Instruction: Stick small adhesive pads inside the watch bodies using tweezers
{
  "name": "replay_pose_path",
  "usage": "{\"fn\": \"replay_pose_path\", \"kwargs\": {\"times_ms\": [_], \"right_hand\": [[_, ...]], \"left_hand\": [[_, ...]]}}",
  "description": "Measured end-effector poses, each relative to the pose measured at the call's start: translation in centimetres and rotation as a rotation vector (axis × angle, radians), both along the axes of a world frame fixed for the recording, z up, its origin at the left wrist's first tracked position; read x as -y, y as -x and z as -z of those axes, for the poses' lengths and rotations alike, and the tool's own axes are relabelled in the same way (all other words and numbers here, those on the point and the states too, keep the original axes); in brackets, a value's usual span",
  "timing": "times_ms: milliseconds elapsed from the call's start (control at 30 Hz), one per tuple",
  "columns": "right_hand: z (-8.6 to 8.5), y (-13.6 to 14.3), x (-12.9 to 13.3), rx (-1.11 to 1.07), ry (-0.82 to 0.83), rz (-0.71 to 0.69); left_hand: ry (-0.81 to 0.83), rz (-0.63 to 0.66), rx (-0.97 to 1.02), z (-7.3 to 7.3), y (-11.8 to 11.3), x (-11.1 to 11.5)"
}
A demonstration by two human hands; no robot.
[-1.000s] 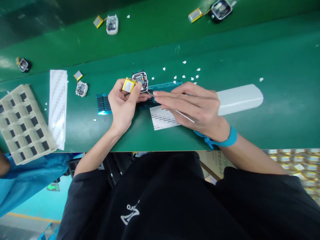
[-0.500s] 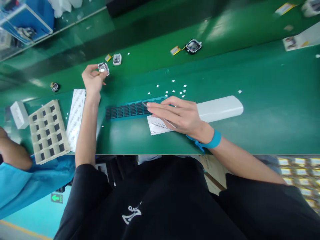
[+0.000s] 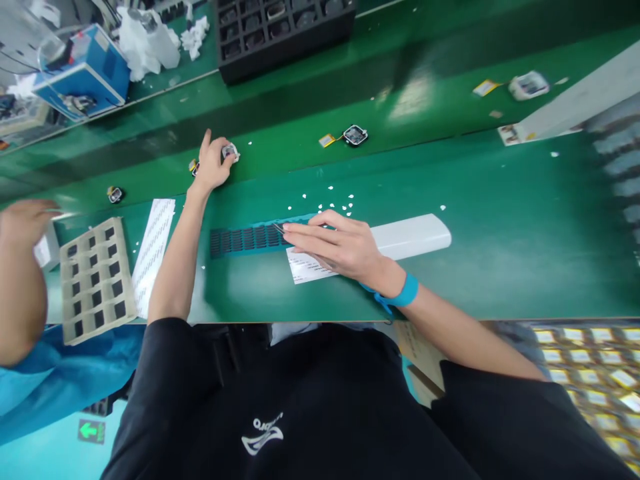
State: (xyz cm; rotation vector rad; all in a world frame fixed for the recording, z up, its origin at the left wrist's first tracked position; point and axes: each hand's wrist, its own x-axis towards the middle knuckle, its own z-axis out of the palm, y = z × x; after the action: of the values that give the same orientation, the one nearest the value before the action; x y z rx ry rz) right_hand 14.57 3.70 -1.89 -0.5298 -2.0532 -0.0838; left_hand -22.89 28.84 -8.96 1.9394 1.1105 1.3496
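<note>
My left hand (image 3: 214,167) reaches to the conveyor's green surface, thumb and fingers closed around a small white-framed watch case (image 3: 231,153). Just left of that hand, partly hidden by it, lies another small case with a yellow battery (image 3: 193,165). My right hand (image 3: 345,245) holds metal tweezers (image 3: 278,228), their tips over a teal strip with rows of black pieces (image 3: 245,239). Under the right hand are a printed white sheet (image 3: 305,268) and a smooth white curved piece (image 3: 413,237). Several small white bits (image 3: 331,205) are scattered beyond it.
Farther right lie a dark watch case (image 3: 355,135) and a white case (image 3: 529,85), each with a battery. A beige compartment tray (image 3: 97,277) and label sheet (image 3: 156,250) lie left, near a co-worker's arm (image 3: 23,280). A black tray (image 3: 285,50) stands on the back ledge.
My left hand has let go of the case it held, which now lies left of it, and has taken hold of the neighbouring white one. The right hand stays over the strip; the view has shifted.
</note>
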Motion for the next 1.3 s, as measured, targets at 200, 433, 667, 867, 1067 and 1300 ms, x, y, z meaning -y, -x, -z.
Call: {"fn": "replay_pose_path", "kwargs": {"times_ms": [200,433,667,867,1067,1300], "right_hand": [[0.7,0.1,-0.1,-0.071,0.179,0.068],[1.0,0.1,0.4,-0.154,0.289,0.089],[1.1,-0.6,0.3,0.009,0.443,0.193],[0.8,-0.5,0.7,0.104,0.353,0.248],[0.3,-0.6,0.9,0.112,0.433,0.184],[-0.2,-0.8,0.3,-0.005,0.413,0.095]], "left_hand": [[0.197,-0.117,0.176,-4.1,-7.9,11.1],[0.575,0.149,0.362,-7.1,-17.9,25.0],[0.437,0.118,0.386,-6.4,-18.6,26.9],[0.385,0.129,0.396,-7.0,-18.7,27.7],[0.37,0.085,0.391,-7.4,-18.8,27.7],[0.427,0.074,0.365,-7.2,-18.3,27.4]]}}
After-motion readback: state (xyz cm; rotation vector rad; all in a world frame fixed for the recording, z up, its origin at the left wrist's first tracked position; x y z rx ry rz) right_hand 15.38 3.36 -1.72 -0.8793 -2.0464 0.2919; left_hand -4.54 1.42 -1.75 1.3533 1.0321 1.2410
